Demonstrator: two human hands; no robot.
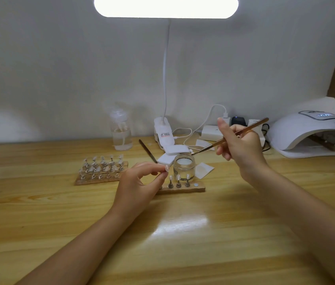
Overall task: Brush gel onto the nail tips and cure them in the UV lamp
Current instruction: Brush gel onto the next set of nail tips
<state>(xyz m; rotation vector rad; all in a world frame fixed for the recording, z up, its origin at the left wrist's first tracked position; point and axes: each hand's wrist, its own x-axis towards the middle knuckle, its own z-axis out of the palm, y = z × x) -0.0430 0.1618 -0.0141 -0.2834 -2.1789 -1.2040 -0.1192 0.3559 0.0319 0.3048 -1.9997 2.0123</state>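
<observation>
My right hand (pixel 238 142) gripped the slim wooden brush (pixel 232 135) above the clear glass jar (pixel 184 166); my left hand (pixel 139 182) pinched a small pale nail tip (pixel 167 168).

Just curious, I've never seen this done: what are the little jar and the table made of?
The jar looks like clear glass: see-through, thick-walled, with glints. The table looks like pale wood or wood-look laminate with a glossy finish: visible grain and a bright lamp reflection.

Glass jar (pixel 184 166) seemingly just behind near stand (pixel 183 187)
</observation>
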